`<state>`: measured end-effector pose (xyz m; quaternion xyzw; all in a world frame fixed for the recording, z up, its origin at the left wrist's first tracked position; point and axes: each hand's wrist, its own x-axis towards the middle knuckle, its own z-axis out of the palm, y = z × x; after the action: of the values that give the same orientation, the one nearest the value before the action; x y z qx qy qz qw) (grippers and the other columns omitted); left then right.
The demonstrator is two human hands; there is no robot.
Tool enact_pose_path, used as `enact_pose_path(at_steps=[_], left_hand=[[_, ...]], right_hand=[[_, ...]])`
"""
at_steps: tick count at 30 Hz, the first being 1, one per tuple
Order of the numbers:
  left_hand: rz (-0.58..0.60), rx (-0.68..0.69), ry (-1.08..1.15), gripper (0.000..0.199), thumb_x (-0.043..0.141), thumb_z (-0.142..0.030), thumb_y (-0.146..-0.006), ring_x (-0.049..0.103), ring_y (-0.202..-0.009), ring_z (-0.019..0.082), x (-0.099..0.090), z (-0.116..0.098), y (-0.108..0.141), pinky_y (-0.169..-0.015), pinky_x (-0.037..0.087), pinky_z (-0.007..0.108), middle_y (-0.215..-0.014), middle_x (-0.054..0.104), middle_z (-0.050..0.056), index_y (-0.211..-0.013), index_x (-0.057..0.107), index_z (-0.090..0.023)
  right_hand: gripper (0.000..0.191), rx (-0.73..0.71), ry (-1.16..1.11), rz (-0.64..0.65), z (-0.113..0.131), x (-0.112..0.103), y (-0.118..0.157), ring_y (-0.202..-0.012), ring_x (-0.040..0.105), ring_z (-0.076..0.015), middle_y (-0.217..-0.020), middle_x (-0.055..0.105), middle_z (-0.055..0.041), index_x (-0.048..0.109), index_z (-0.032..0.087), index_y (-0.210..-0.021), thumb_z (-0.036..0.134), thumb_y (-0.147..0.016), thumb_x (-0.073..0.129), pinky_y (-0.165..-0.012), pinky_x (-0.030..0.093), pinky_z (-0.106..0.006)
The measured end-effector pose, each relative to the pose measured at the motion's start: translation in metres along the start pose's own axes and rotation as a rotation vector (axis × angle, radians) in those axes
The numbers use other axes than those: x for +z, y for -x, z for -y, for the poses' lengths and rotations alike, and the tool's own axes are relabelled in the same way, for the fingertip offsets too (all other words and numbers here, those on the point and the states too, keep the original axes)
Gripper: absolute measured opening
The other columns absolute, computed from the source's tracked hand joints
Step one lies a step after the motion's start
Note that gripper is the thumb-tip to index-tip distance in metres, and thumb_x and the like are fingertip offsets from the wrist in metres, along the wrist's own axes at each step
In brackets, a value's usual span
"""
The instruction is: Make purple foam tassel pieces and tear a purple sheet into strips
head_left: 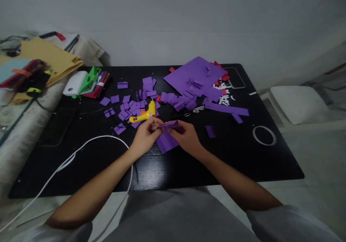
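Observation:
Just above the black table, a creased piece of purple paper is held between my two hands, its upper edge folded over. My left hand pinches its left side, thumb and fingers together. On the other side, my right hand grips the fold, with the thumb on the paper. Right behind my left hand lies a yellow hot glue gun, nozzle pointing away. Scissors with a pale handle lie beyond my right hand. A small folded purple piece rests to the right.
Many small purple paper pieces spread behind the glue gun. A large purple sheet lies at the back, near white scraps. A white cable loops across the table's left. Green paper bundles and a tape ring flank the black table.

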<state>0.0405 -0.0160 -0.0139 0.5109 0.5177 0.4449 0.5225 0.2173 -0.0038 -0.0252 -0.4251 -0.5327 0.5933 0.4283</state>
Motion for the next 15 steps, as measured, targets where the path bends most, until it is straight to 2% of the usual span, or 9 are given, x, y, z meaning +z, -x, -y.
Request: enact_pose_path(at_steps=[15], left_hand=[[0.011,-0.051,0.097,0.023,0.080,-0.022,-0.070,0.057,-0.065,0.010,0.0005,-0.0053,-0.0023,-0.066,0.045,0.023,-0.072,0.064,-0.003,-0.088,0.065,-0.017]], right_hand=[[0.018,-0.029,0.047,-0.027,0.0060,0.0004,0.0019,-0.092,0.075,-0.0228,-0.097,0.080,-0.0040,0.079,0.021,-0.096,0.027,-0.081,0.070,-0.087,0.060,-0.035]])
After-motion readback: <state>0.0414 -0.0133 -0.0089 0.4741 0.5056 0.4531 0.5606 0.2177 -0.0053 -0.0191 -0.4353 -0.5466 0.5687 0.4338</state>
